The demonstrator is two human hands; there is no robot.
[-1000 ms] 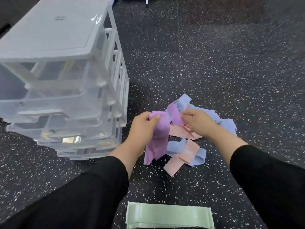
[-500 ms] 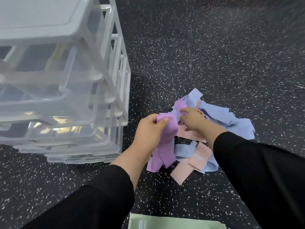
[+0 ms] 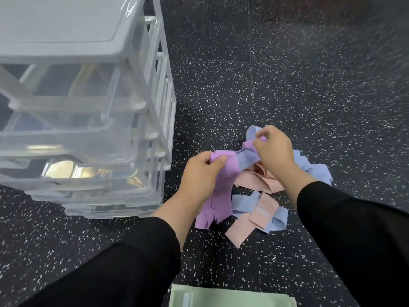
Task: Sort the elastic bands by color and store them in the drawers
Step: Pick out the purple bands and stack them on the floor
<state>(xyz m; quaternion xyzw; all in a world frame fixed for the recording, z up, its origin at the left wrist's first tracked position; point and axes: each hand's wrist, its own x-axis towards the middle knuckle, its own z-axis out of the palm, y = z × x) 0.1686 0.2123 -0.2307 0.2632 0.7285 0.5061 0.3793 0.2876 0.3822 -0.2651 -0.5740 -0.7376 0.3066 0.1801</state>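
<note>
Purple bands [image 3: 218, 191] gripped in left hand [image 3: 200, 173], fingers curled round bunch, held just above pile [image 3: 261, 196] on floor [image 3: 287, 85]. Further purple band [image 3: 249, 144] pinched by right hand [image 3: 274, 149]; blue band [image 3: 247, 159] seems caught with it. Step judged: purple being collected. Next: purple freed from blue, then carried to drawers [image 3: 84, 134] at left. Green bands [image 3: 232, 299] stacked at near edge.

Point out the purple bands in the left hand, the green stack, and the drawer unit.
purple bands [image 3: 218, 201]: head view, on the hanging lower part below the left hand.
green stack [image 3: 232, 299]: head view, on its flat top at the bottom edge.
drawer unit [image 3: 66, 25]: head view, on its white top panel.
</note>
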